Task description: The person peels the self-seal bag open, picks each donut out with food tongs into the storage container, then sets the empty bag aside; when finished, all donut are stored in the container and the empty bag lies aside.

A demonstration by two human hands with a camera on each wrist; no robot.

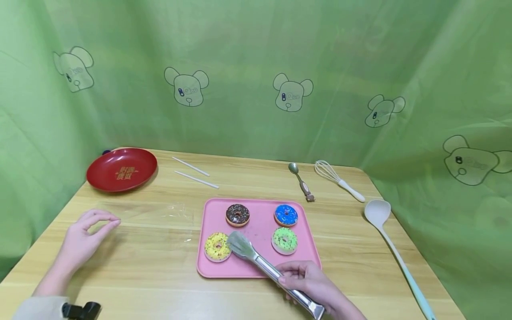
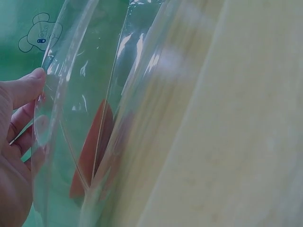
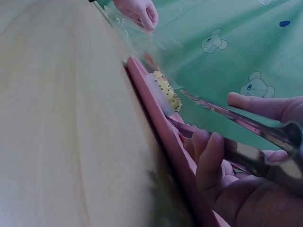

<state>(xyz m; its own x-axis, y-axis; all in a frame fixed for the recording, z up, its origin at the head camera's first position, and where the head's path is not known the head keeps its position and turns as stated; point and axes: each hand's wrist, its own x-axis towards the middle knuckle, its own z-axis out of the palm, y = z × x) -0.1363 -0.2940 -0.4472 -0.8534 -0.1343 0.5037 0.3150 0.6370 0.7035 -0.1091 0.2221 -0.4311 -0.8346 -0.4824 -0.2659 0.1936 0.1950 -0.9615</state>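
Observation:
My left hand (image 1: 85,236) pinches the edge of a clear plastic bag (image 2: 78,80) between thumb and fingers, over the left part of the table. The bag is so transparent in the head view that only glints of it show. My right hand (image 1: 310,282) grips metal tongs (image 1: 266,266) around their arms, which stand apart in the right wrist view. The tongs' head lies over the pink tray (image 1: 256,271), just right of the yellow doughnut (image 1: 218,247). Also on the tray are a chocolate doughnut (image 1: 238,215), a blue doughnut (image 1: 286,215) and a green doughnut (image 1: 284,241).
A red plate (image 1: 104,173) stands at the back left, with two white chopsticks (image 1: 196,179) to its right. Behind the tray's right side lie a spoon (image 1: 301,181) and a whisk (image 1: 338,180). A long-handled ladle (image 1: 400,258) runs along the right edge. Green curtain (image 1: 240,53) surrounds the table.

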